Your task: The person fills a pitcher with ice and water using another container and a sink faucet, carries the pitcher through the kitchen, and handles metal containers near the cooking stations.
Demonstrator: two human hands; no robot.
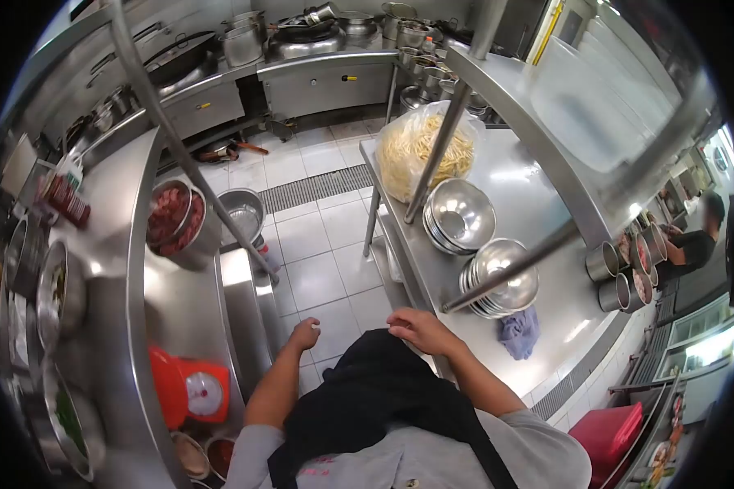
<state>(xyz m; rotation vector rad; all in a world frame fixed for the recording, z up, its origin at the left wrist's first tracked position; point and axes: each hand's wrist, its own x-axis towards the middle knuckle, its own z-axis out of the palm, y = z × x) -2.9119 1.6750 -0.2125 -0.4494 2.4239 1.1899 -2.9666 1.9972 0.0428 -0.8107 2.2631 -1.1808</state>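
Observation:
My left hand [305, 334] is held over the tiled floor in front of my body, its fingers curled closed. A small pale spot shows at its fingertips, and I cannot make out whether it is a nail or a held thing. My right hand [420, 331] is at the top edge of my black apron [375, 383], fingers loosely bent and apart, with nothing seen in it. Nearest to it, on the steel table to the right, are a stack of metal bowls [506, 281] and a crumpled bluish cloth [519, 332]. Another bowl stack [461, 214] stands behind.
A clear bag of pale yellow strips [424, 151] stands on the right table, under a shelf on steel posts [453, 122]. Left are pots of red meat [175, 220] and an orange scale [192, 389]. Stoves [326, 85] line the back. Another person [697, 248] is far right.

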